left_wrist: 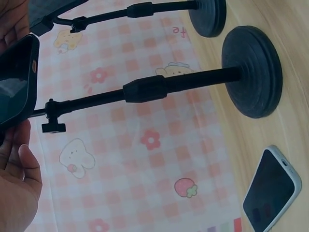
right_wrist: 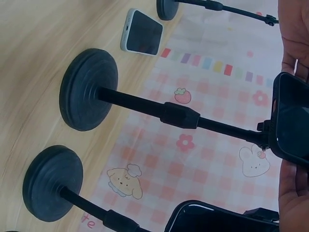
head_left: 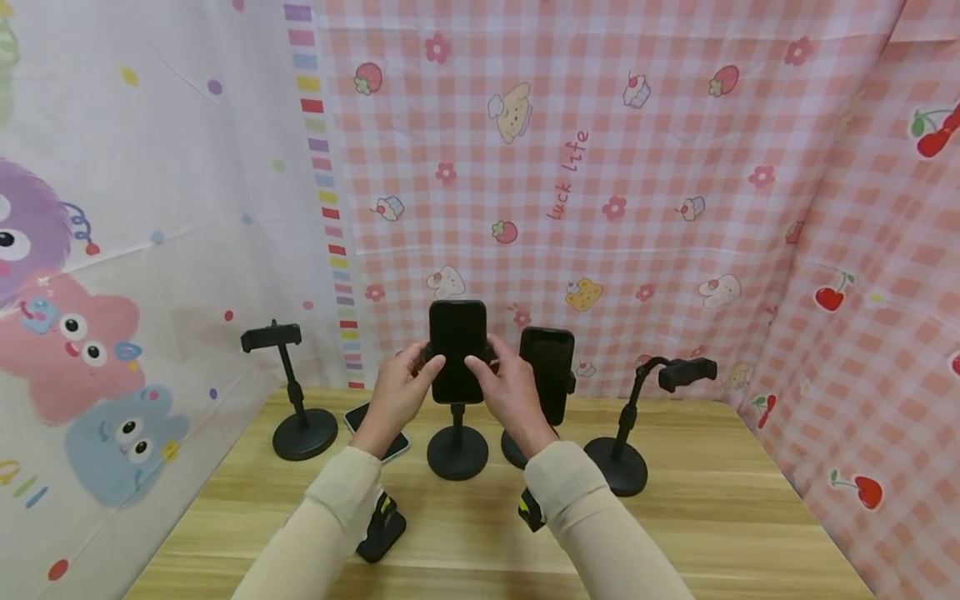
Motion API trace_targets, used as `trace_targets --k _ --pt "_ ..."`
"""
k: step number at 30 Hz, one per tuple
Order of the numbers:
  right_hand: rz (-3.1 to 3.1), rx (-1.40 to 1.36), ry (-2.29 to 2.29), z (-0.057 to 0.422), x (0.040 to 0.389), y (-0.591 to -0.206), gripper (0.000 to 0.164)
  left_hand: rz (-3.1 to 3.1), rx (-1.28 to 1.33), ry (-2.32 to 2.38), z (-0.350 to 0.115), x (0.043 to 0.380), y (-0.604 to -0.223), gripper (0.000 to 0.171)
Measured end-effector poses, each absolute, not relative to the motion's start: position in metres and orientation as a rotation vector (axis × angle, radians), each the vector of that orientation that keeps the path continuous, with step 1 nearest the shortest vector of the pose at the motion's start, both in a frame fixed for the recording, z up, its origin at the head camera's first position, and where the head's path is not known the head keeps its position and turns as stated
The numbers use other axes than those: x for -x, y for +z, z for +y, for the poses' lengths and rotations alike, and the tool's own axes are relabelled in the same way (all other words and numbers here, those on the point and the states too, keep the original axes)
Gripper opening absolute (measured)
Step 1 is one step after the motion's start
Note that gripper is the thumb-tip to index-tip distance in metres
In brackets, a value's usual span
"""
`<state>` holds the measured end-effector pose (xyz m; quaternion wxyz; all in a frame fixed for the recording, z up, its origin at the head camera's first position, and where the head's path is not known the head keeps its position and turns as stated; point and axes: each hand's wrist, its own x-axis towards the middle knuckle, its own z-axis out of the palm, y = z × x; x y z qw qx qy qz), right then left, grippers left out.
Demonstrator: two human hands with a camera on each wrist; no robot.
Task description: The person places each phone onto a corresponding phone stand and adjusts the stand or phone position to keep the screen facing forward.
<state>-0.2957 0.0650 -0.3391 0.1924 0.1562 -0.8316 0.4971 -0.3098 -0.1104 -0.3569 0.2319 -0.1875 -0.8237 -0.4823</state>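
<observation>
A black smartphone stands upright at the top of a black phone stand in the middle of the table. My left hand holds its left side, thumb at the front edge and fingers reaching behind. On the opposite side my right hand grips it likewise, thumb over the front. In the left wrist view, the stand's pole runs from the round base to the phone. The clamp behind the phone is mostly hidden. Just right of my right hand, another black phone sits in a second stand.
Stands with bare clamps are at the far left and right. A pale-edged phone lies flat left of the middle stand. Black wrist devices sit under my forearms. Patterned cloth hangs behind the wooden table.
</observation>
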Motion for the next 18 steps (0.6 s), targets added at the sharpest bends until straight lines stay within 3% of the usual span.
trace_targets --k 18 --pt "-2.371 -0.421 1.295 0.0615 0.2911 -0.3372 0.042 -2.268 0.515 -1.306 -0.1097 0.3054 -0.3582 0.039"
